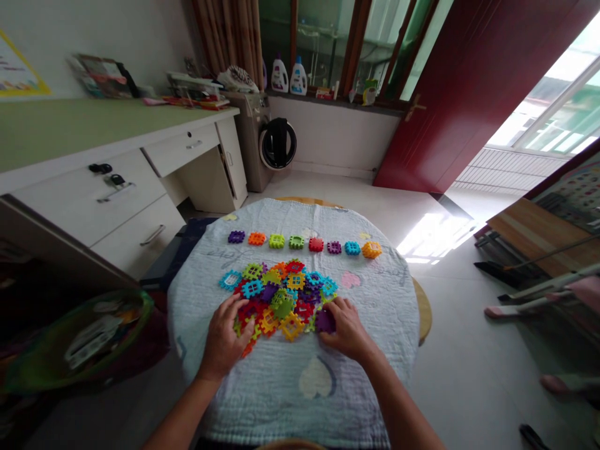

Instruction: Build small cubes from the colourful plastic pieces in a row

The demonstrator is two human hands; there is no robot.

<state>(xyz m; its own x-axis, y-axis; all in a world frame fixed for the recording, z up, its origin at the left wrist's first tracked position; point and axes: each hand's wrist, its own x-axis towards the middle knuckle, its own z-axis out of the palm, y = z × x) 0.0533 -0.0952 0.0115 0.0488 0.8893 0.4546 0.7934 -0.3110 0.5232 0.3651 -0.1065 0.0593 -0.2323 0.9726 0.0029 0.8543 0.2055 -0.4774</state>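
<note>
Round, cloth-covered desk (pixel 375 381) bore a multicoloured pile of notched plastic tiles (pixel 282 306). Your left hand (pixel 225 340) was spread at its left edge; your right hand (pixel 347 328) curved around a purple notched tile (pixel 324 320) at its right, grip undeterminable. Tiles appeared light, stiff; opposite edges seemed the best hold.

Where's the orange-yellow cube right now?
Head view: the orange-yellow cube sits at the right end of the row of blocks, beside the blue block, farther out than the right hand.
</note>
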